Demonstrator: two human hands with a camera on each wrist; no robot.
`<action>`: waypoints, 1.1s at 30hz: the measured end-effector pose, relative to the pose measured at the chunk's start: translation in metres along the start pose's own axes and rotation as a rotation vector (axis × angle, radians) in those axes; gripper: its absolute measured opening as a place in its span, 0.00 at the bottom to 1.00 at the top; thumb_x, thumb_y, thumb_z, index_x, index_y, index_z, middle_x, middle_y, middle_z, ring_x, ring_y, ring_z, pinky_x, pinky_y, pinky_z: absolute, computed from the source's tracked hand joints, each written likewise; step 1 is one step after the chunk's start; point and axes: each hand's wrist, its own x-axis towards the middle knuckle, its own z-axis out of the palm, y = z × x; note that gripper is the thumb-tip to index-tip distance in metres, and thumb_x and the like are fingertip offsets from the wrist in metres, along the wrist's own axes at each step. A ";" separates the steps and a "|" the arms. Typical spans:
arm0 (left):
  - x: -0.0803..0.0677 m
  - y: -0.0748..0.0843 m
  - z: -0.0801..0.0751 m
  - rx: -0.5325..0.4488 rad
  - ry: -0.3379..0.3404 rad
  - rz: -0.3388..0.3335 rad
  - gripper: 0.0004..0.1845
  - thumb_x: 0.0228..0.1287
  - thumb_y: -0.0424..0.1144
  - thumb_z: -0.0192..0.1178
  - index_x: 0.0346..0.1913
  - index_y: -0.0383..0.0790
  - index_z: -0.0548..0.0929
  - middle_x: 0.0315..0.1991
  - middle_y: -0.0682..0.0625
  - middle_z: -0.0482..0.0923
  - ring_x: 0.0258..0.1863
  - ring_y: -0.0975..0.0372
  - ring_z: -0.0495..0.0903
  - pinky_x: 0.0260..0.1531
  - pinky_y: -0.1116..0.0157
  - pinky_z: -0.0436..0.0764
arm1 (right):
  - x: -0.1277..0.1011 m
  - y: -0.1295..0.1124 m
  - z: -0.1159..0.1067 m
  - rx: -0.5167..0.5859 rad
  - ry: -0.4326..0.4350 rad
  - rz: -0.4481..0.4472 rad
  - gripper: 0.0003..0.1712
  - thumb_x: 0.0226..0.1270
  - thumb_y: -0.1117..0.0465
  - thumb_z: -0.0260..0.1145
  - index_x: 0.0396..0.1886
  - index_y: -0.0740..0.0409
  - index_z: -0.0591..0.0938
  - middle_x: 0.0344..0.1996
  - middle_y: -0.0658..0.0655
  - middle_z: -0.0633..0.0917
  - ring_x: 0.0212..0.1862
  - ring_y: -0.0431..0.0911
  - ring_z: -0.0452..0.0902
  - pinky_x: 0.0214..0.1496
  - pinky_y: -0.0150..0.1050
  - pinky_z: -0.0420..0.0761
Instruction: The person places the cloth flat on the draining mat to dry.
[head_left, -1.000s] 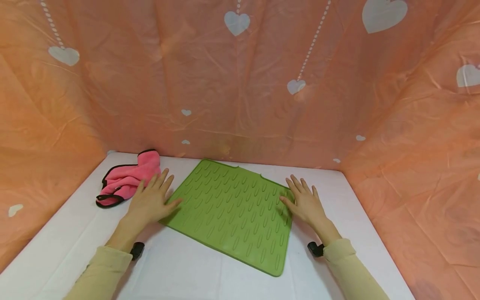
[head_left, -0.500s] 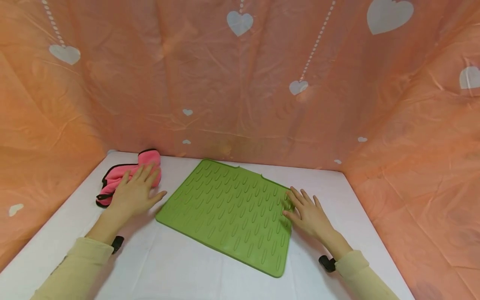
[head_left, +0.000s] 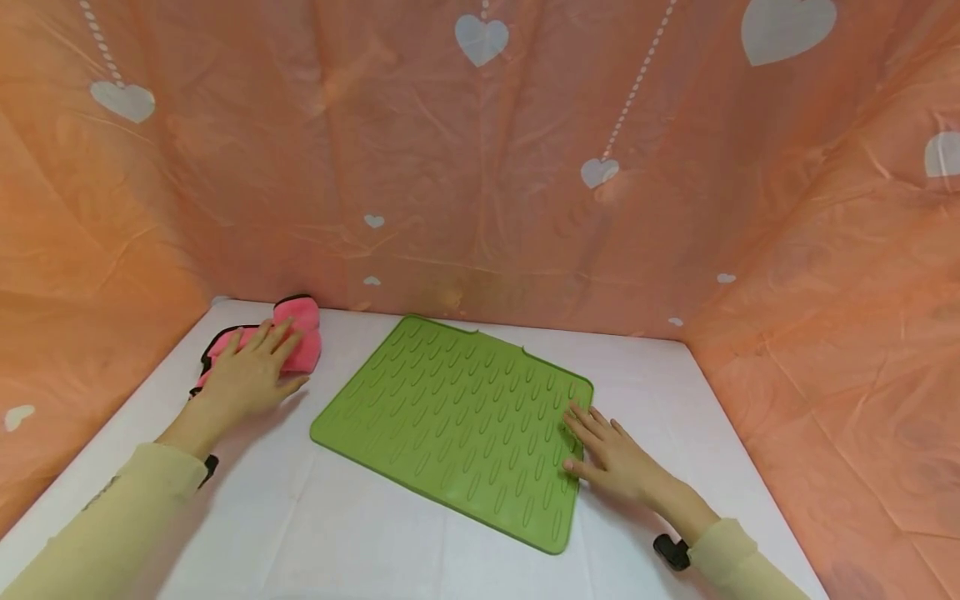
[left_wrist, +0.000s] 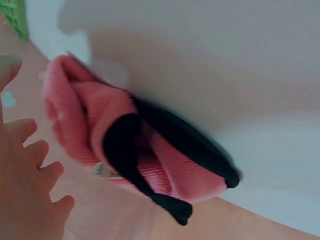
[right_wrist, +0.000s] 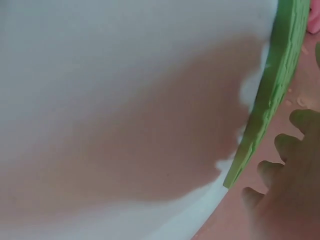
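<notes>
Crumpled pink cloth (head_left: 288,333), black trim

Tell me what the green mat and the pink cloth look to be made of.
Green mat: probably silicone or soft rubber, matte, with moulded raised oval ribs and a thick rounded edge. Pink cloth: looks like plush microfibre or terry, fuzzy nap, bound with black trim, crumpled softly under the left hand.

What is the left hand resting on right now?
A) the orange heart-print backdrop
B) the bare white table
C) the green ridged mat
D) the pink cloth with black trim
D: the left hand lies with straight fingers on the pink cloth, clear of the green mat, where the right hand rests.
</notes>
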 end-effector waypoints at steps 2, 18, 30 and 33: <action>0.003 -0.003 0.003 0.004 0.003 0.010 0.42 0.70 0.54 0.63 0.76 0.30 0.66 0.78 0.29 0.56 0.76 0.33 0.55 0.71 0.31 0.51 | -0.002 -0.001 0.002 0.002 -0.030 -0.007 0.43 0.77 0.41 0.62 0.80 0.63 0.65 0.81 0.65 0.60 0.79 0.70 0.51 0.74 0.72 0.55; 0.023 -0.028 0.028 -0.015 -0.044 0.045 0.40 0.76 0.56 0.57 0.78 0.31 0.63 0.78 0.28 0.55 0.76 0.33 0.55 0.70 0.30 0.54 | -0.011 -0.006 0.008 -0.013 -0.135 -0.038 0.44 0.78 0.39 0.59 0.80 0.62 0.64 0.82 0.66 0.55 0.80 0.72 0.45 0.75 0.71 0.55; 0.029 -0.033 0.035 -0.082 -0.055 0.099 0.33 0.78 0.52 0.56 0.78 0.42 0.67 0.75 0.29 0.63 0.74 0.32 0.60 0.64 0.28 0.62 | -0.008 -0.008 0.007 -0.025 -0.173 -0.018 0.44 0.79 0.39 0.58 0.81 0.64 0.62 0.82 0.67 0.53 0.80 0.71 0.43 0.74 0.73 0.54; 0.031 -0.032 0.035 -0.077 -0.036 0.118 0.30 0.77 0.50 0.59 0.76 0.42 0.71 0.72 0.28 0.67 0.71 0.31 0.64 0.60 0.28 0.66 | -0.008 -0.008 0.007 -0.020 -0.174 -0.012 0.44 0.79 0.39 0.58 0.81 0.64 0.62 0.82 0.67 0.53 0.80 0.71 0.43 0.74 0.73 0.53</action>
